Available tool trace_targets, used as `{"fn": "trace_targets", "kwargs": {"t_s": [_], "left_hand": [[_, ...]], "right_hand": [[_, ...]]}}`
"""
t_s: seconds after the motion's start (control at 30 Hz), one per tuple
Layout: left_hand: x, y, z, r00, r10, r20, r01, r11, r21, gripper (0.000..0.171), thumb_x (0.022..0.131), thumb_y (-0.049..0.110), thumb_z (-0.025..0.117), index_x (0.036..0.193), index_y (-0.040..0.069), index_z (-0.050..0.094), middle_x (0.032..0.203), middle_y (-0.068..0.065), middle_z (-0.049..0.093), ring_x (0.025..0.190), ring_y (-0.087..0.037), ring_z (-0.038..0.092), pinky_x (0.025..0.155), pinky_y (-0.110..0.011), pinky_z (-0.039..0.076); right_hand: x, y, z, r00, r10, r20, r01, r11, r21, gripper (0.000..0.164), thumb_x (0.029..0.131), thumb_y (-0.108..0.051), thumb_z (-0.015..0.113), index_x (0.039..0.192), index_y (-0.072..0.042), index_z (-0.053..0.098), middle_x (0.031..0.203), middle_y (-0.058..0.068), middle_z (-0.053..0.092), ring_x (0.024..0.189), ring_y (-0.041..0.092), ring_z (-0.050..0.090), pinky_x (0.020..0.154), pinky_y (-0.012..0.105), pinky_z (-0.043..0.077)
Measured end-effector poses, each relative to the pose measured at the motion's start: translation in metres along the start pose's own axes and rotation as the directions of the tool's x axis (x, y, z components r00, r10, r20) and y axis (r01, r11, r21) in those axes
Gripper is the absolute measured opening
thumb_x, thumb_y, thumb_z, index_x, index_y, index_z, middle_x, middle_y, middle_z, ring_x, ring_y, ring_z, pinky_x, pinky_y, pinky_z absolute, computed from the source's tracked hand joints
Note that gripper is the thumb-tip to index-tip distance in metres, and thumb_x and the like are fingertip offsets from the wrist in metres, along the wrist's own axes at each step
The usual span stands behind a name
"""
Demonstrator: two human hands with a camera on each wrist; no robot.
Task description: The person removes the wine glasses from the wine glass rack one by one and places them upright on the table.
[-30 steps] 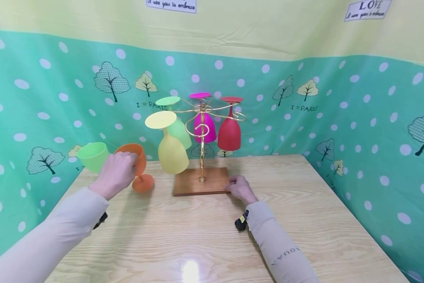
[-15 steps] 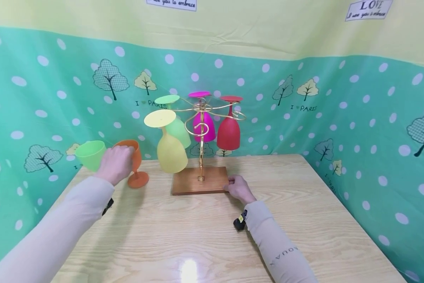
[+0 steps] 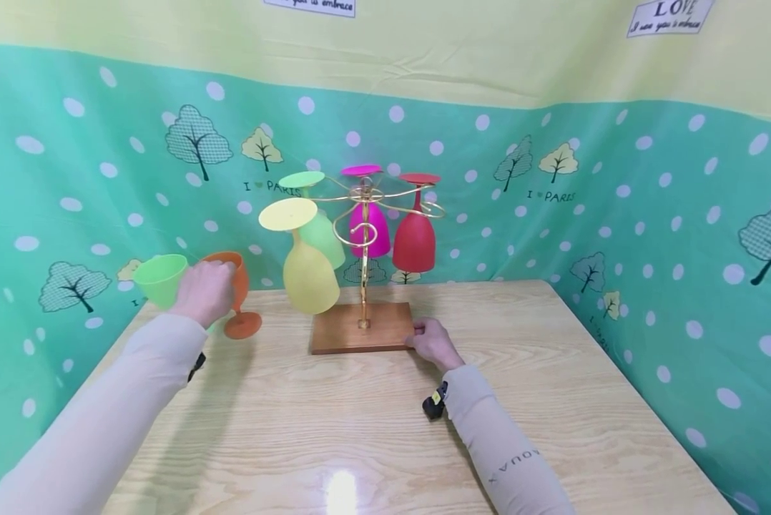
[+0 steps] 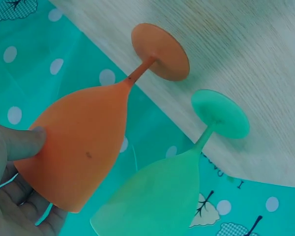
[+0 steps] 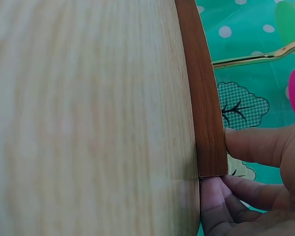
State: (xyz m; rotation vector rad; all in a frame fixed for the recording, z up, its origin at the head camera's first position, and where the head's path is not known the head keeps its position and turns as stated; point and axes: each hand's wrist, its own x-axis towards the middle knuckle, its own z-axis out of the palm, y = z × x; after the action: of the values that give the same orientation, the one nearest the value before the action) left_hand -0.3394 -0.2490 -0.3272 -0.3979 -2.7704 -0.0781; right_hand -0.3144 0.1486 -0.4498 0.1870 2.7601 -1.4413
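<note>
Filling the lower scene: pale wood-grain desk (image 3: 334, 415). Far centre, gold metal rack (image 3: 363, 279) on rectangular brown wooden base (image 3: 385, 326); yellow, pale-green, magenta and red goblets (image 3: 311, 279) hang inverted. Far left, matte orange stemmed goblet (image 4: 83, 140); matte light-green stemmed goblet (image 4: 155, 194) just left. Left grip (image 3: 207, 290) holds orange bowl near rim; right grip (image 3: 434, 342) pinches base's near right corner.

Looks like a curtained booth (image 3: 688, 214), hung with tree-printed fabric (image 3: 463, 243) beyond left hand (image 3: 207, 290) and right hand (image 3: 435, 345), with wood-grain tabletop (image 3: 295, 429) below.
</note>
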Motion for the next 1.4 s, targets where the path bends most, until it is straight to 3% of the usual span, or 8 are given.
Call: {"fn": "trace_targets", "kwargs": {"t_s": [0.27,0.4,0.53,0.67,0.9,1.1,1.27,1.4], "left_hand": [[-0.001,0.0,0.0,1.0,0.007,-0.016,-0.007,1.0,0.011,0.011,0.07,-0.009,0.059,0.076,0.0,0.061,0.066,-0.011,0.054,0.062,-0.032,0.052,0.054,-0.044,0.044],[-0.003,0.001,0.003,0.995,0.03,-0.1,-0.029,1.0,0.007,0.007,0.07,-0.006,0.062,0.075,-0.002,0.058,0.066,-0.014,0.052,0.063,-0.036,0.051,0.053,-0.047,0.044],[-0.008,0.007,0.005,0.979,0.031,-0.204,-0.034,0.999,-0.012,0.018,0.069,-0.001,0.068,0.083,-0.006,0.057,0.076,-0.02,0.052,0.071,-0.042,0.051,0.06,-0.051,0.043],[-0.013,0.021,0.003,0.976,-0.025,-0.218,0.022,1.0,-0.015,0.025,0.072,0.004,0.069,0.091,-0.007,0.055,0.088,-0.024,0.052,0.082,-0.044,0.048,0.07,-0.053,0.041],[-0.023,0.046,0.004,0.985,-0.027,-0.173,0.027,1.0,0.001,0.024,0.078,0.012,0.07,0.089,-0.005,0.056,0.088,-0.021,0.049,0.086,-0.042,0.045,0.074,-0.053,0.039],[-0.033,0.056,0.02,0.984,-0.015,-0.178,-0.001,0.996,-0.091,0.022,0.078,0.013,0.07,0.085,-0.004,0.058,0.085,-0.02,0.053,0.081,-0.04,0.048,0.066,-0.051,0.04],[-0.042,0.064,0.032,0.994,-0.087,-0.073,0.068,0.97,-0.232,0.035,0.08,0.019,0.069,0.102,-0.008,0.063,0.096,-0.024,0.06,0.088,-0.043,0.055,0.071,-0.054,0.045],[-0.047,0.071,0.04,0.99,-0.137,0.043,0.143,0.936,-0.322,0.041,0.082,0.023,0.069,0.108,-0.008,0.062,0.106,-0.026,0.063,0.095,-0.044,0.06,0.077,-0.056,0.047]], "right_hand": [[0.001,0.0,-0.001,1.0,-0.001,-0.001,0.001,1.0,-0.008,0.046,0.084,-0.011,0.07,0.125,0.004,0.055,0.111,0.014,0.06,0.099,0.026,0.056,0.085,0.039,0.049],[0.001,0.0,-0.001,1.0,0.004,0.004,-0.004,1.0,-0.024,0.047,0.084,-0.013,0.07,0.125,0.003,0.055,0.11,0.015,0.061,0.099,0.026,0.057,0.086,0.039,0.049],[0.0,-0.001,0.0,1.0,0.009,0.008,-0.009,1.0,-0.024,0.048,0.083,-0.013,0.07,0.126,0.003,0.055,0.112,0.015,0.061,0.101,0.026,0.058,0.087,0.04,0.048],[-0.001,-0.002,0.001,1.0,0.021,0.012,-0.02,1.0,-0.016,0.049,0.084,-0.013,0.07,0.128,0.003,0.054,0.112,0.014,0.06,0.101,0.026,0.057,0.088,0.04,0.048],[-0.002,-0.002,-0.001,1.0,0.022,0.016,-0.021,1.0,-0.016,0.051,0.084,-0.013,0.07,0.129,0.003,0.052,0.113,0.014,0.059,0.101,0.026,0.056,0.088,0.04,0.048],[-0.001,-0.002,-0.001,1.0,0.018,0.015,-0.018,1.0,0.001,0.051,0.083,-0.012,0.071,0.129,0.004,0.053,0.112,0.015,0.058,0.1,0.026,0.055,0.087,0.039,0.048],[-0.001,-0.001,-0.001,1.0,0.01,0.008,-0.01,1.0,0.01,0.051,0.083,-0.011,0.071,0.128,0.004,0.053,0.112,0.015,0.059,0.1,0.026,0.055,0.087,0.039,0.048],[-0.001,-0.002,-0.001,1.0,0.01,0.002,-0.01,1.0,0.013,0.049,0.083,-0.011,0.071,0.127,0.003,0.054,0.111,0.014,0.059,0.099,0.025,0.055,0.086,0.038,0.048]]}}
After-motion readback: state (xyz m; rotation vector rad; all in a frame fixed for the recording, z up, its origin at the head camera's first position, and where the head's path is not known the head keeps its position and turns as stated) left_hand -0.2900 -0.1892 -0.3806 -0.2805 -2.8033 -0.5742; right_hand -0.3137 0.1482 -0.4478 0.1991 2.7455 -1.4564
